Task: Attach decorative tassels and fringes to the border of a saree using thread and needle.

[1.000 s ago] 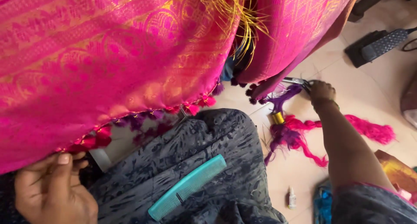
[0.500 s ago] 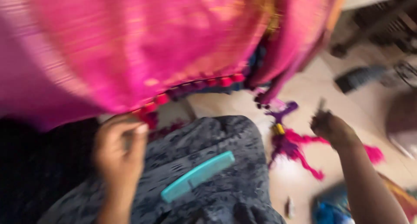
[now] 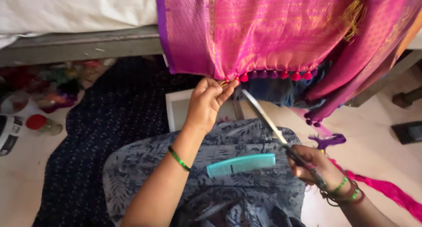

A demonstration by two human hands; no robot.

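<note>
Since the earlier frame the left hand has risen from the lap to the hem of the pink cloth, and the right hand has swung the scissors up toward that hem. Left grip is pinched on the cloth's lower edge, at the end of a row of small red and purple tassels. The cloth is bright pink with a woven gold pattern and a purple border down its left side; it hangs from the bed above the grip, with gold threads bunched at its upper right. Right grip is clenched round the scissor handles, the blades together and angled up-left, their tip just right of the left grip and just below the tassels. Below the left grip, a teal comb lies on the grey patterned lap. Right of the right grip, loose purple and pink threads trail on the floor. Far left of the grip stand small jars.
</note>
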